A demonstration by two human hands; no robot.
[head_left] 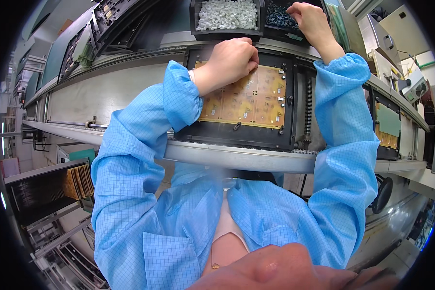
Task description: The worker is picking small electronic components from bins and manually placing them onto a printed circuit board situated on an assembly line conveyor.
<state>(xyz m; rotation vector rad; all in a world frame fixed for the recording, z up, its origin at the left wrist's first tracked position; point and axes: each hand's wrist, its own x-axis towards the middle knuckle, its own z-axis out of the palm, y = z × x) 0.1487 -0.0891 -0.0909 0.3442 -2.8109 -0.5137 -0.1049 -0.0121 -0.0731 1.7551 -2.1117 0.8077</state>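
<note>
A yellow-brown circuit board panel (pixel 246 104) lies in a black carrier frame (pixel 227 137) on the conveyor. Over the panel's far left part is my left hand (pixel 229 60), its fingers curled together and pointing down; whatever they hold is hidden beneath them. My right hand (pixel 311 21) reaches to the right edge of a black bin of small dark parts (pixel 279 17), thumb and forefinger pinched. Nothing I can name shows between them. A few small white connectors (pixel 281 99) sit along the panel's right side.
Left of the dark parts stands a black bin of white connectors (pixel 227 14). A metal rail (pixel 237 157) runs along the conveyor's near side. Another carrier with a board under a green sheet (pixel 388 121) is at right. A rack of boards (pixel 79 181) stands at lower left.
</note>
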